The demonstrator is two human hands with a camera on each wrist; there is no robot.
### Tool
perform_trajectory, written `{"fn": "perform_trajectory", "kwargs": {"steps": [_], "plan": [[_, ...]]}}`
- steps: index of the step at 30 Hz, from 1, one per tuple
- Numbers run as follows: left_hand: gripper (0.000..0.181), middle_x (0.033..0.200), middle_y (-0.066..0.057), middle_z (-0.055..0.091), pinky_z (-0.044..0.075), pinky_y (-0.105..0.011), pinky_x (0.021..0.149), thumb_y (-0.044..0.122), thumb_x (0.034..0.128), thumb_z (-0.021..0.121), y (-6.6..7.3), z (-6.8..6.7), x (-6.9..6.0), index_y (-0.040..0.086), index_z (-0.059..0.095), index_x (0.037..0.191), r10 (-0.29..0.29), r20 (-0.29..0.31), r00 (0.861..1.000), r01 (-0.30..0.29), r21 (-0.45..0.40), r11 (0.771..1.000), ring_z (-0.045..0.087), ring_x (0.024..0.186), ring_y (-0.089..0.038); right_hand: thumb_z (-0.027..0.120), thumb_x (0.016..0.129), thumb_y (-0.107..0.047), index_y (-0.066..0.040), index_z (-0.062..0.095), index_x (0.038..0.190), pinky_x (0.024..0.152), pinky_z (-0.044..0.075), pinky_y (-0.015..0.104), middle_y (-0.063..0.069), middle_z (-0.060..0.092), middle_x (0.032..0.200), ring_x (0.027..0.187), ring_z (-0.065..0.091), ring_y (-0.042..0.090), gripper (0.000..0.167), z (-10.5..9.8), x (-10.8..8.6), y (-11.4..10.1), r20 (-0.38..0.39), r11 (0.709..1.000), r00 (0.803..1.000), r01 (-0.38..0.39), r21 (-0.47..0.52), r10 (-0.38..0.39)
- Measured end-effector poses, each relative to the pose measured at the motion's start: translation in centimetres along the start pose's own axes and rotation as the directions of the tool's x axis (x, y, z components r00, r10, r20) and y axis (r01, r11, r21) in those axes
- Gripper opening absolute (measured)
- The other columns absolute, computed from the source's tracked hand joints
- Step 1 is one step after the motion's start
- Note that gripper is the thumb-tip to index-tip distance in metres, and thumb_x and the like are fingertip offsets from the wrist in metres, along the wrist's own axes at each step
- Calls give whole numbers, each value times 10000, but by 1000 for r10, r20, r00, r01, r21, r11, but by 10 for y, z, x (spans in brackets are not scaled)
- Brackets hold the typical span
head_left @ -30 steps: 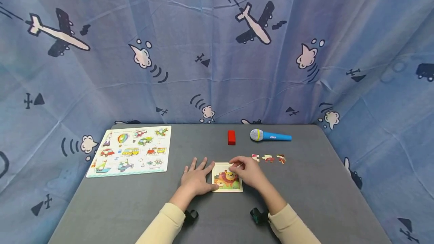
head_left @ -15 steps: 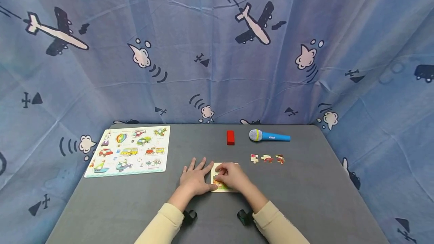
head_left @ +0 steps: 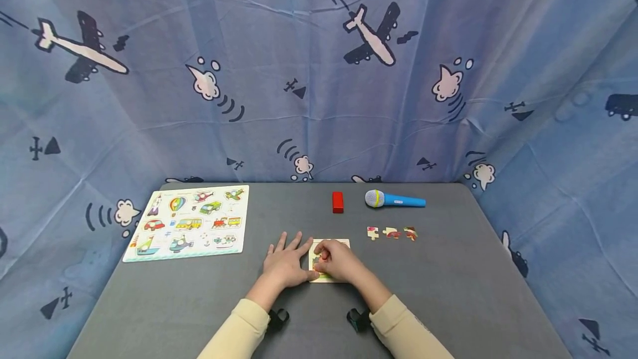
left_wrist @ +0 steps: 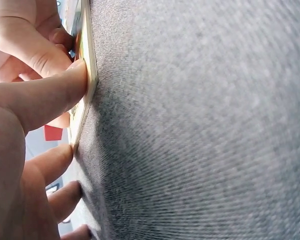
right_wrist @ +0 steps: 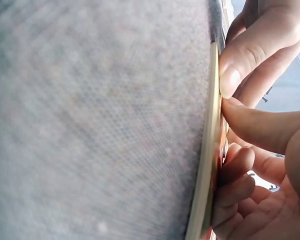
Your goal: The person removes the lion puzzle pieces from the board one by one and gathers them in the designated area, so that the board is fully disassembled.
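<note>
My left hand [head_left: 286, 266] lies with its fingers spread on the table, its thumb pressing the lower left rim of a small framed jigsaw puzzle [head_left: 311, 256]. The puzzle has a pale wooden border and a colourful animal picture. Over it bends my right hand [head_left: 341, 262], thumb and fingers pinching a puzzle piece that they almost wholly cover. In the right wrist view, the right thumb [right_wrist: 260, 125] touches the face of the board [right_wrist: 204, 160] close to the left thumb. Most of the picture is hidden beneath the right hand.
Three loose puzzle pieces [head_left: 391, 233] lie right of the board. Behind are a red block [head_left: 338, 202] and a blue toy microphone [head_left: 404, 201]. A large vehicle picture board [head_left: 199, 237] sits at left. A patterned blue curtain [head_left: 259, 126] encloses the grey table [head_left: 448, 292].
My right hand has moved left across the puzzle, from its upper right corner to its left half, covering the lion picture. The left hand stays in place.
</note>
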State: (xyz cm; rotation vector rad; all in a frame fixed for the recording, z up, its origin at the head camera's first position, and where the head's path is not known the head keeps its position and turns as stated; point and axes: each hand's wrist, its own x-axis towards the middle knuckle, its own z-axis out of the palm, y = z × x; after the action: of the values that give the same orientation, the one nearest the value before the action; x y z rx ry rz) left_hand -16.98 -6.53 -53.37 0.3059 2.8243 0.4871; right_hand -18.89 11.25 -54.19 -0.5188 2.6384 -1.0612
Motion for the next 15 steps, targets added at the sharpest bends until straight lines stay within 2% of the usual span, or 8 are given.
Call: {"fn": "perform_trajectory", "kwargs": {"steps": [8,11,15], "plan": [[854,1649,-30,326,206,-650,1192,618,805,742,0,0,1,295,449,1539,-2,11,1000,2,4,1000,163,1550,-398,834,811,-74,-110,632,995,615,397,262,51,557,824,702,484,136,275,0,-2,0,-33,1000,999,-13,1,13],[847,1650,-28,324,210,-646,1193,610,809,743,0,0,1,297,449,1539,-2,12,1000,2,12,1000,164,1549,-397,804,823,-40,-124,638,982,633,400,276,21,553,819,723,486,136,245,1,-3,-1,-54,1000,999,1,-4,-1],[840,1654,-31,316,205,-645,1195,595,817,745,0,0,2,302,441,1543,-1,15,1000,1,12,1000,158,1551,-397,766,856,-29,-126,691,1006,603,415,246,-32,602,770,666,506,91,195,1,-4,-3,-90,1000,996,10,14,-8]]}}
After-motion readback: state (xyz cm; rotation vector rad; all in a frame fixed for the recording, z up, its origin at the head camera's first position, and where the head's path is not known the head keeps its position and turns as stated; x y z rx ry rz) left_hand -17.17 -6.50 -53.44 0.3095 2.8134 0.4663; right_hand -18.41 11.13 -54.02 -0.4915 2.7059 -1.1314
